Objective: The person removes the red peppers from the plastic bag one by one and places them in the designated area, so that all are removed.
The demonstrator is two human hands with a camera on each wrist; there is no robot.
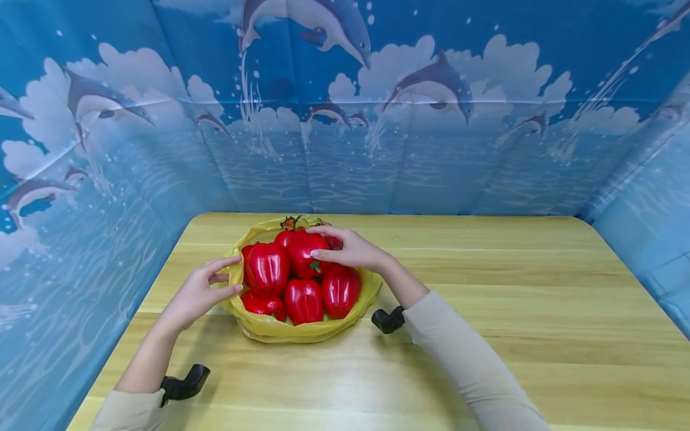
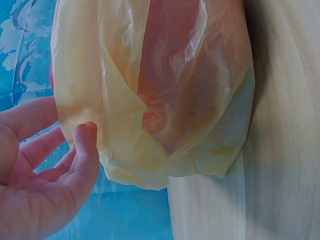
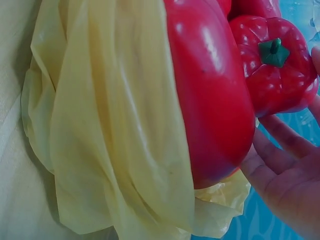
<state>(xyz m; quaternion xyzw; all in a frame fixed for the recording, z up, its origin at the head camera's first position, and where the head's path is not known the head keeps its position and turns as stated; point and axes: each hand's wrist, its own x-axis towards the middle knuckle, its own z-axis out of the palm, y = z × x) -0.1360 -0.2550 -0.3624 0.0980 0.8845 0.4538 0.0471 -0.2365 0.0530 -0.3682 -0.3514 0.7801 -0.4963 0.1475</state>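
Observation:
A yellow plastic bag (image 1: pixel 302 333) stands on the table with its mouth spread wide, full of several glossy red bell peppers (image 1: pixel 303 301). My right hand (image 1: pixel 345 246) grips one red bell pepper (image 1: pixel 304 258) at the top of the heap, thumb and fingers spread around it; its green stem faces this hand. In the right wrist view that pepper (image 3: pixel 250 55) sits beside a larger one (image 3: pixel 210 95). My left hand (image 1: pixel 202 290) touches the bag's left rim with extended fingers. Close up, its thumb (image 2: pixel 87 145) overlaps the thin yellow film (image 2: pixel 125 135).
The wooden table (image 1: pixel 485 287) extends far to the right of the bag. Behind and at the sides hangs a blue dolphin-print cloth (image 1: pixel 345 161). An orange-and-black patterned bit (image 1: pixel 289 223) shows at the bag's back rim. Black wrist mounts (image 1: pixel 185 383) sit on both forearms.

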